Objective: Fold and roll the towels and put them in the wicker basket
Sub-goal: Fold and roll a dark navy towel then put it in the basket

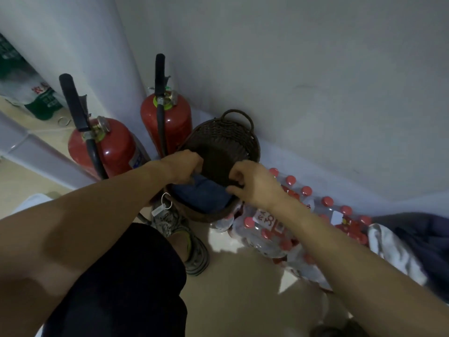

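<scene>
at frame centre, your left hand (184,165) and right hand (250,183) grip the blue towel (204,194) going into the wicker basket (226,139); next, release and fetch another.

Two red fire extinguishers (136,139) stand by the wall, and shrink-wrapped red-capped bottles (274,229) lie on the floor.

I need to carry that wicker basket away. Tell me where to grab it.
Take the wicker basket by its loop handle on the far rim, reaching from above. It arches clear of the weave, leaving room for fingers. Both the left hand and right hand are at the near rim, over the blue towel.
</scene>
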Available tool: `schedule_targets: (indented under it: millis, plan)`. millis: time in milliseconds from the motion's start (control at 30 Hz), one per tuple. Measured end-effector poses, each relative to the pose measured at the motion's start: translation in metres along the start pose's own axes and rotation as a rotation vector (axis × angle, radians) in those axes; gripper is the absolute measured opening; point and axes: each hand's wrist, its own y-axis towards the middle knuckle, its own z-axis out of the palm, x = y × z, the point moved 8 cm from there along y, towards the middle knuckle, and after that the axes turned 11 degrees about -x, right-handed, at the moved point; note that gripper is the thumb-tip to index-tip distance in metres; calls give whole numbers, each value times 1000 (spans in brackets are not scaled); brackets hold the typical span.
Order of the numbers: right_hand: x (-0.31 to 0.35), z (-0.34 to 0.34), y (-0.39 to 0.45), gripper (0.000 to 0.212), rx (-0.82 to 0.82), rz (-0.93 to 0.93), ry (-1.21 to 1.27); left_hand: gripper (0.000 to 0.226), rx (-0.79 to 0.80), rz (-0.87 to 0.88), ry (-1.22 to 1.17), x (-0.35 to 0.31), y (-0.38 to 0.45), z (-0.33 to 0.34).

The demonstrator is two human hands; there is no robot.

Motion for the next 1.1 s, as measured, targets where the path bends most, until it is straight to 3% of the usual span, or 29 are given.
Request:
schedule_targets:
  millis: [67,200,333,400,500,567,733,833,900,1000,1067,1100]
  plan:
    - [-21,-45,-31,18,-80,69,52,23,-108,1,-109,-20,3,-19]
    - [-80,-116,-120,9,9,253,-33,9,-265,174,-219,-120,9,-54]
    - [-139,-178,-212,9,16,416,-127,10,-134,395,-215,-246,2,-49]
    - [-174,-206,-255,10,-103,546,-142,16,-86,467,-198,-300,-1,-34]
    - [-231,-238,-331,13,-408,885,-45,14,16,481,-203,-372,3,-5]
    - [-258,-246,-370,14,-515,1003,-129,11,45,479,-243,-415,12,14]
    - [-289,-255,-415,35,-818,1030,-66,25,-36,403,-463,-503,42,56]
    - [-300,-237,-412,73,-726,982,54,48,-72,369,-582,-542,59,73]
    - [-306,-224,-407,78,-645,965,111,60,-82,347,-636,-559,71,80]
    - [-317,-216,-406,41,-657,1008,148,61,-44,297,-792,-571,87,92]
    - [-327,-217,-419,16,-855,1139,351,62,-64,257,-864,-568,94,97]
    - [-333,-214,-427,14,-950,1205,509,66,-85,266,-859,-568,98,98]
